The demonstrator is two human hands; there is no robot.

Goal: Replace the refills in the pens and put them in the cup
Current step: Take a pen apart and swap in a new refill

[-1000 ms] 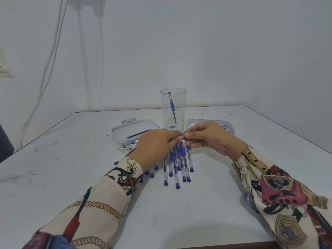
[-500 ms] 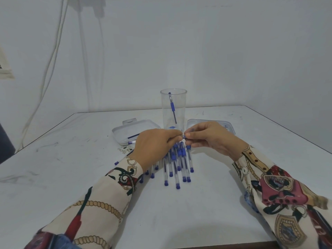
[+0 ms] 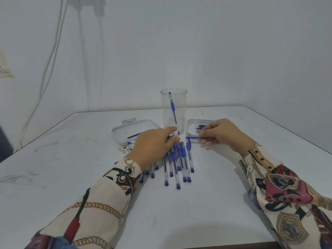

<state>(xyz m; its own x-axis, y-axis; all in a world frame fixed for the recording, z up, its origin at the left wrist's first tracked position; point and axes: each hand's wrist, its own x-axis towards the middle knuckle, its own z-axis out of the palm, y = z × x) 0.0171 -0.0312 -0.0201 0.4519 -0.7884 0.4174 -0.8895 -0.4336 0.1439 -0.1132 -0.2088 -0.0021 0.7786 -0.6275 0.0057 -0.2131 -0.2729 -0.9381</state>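
While the right hand pinches a thin blue refill beside the right tray, the left hand rests with curled fingers on the pile of pens; whether it grips one I cannot tell. One pen stands in the clear cup.

Soft, even, bluish indoor light; faint shadows, slight motion blur, wide-angle bending at edges.
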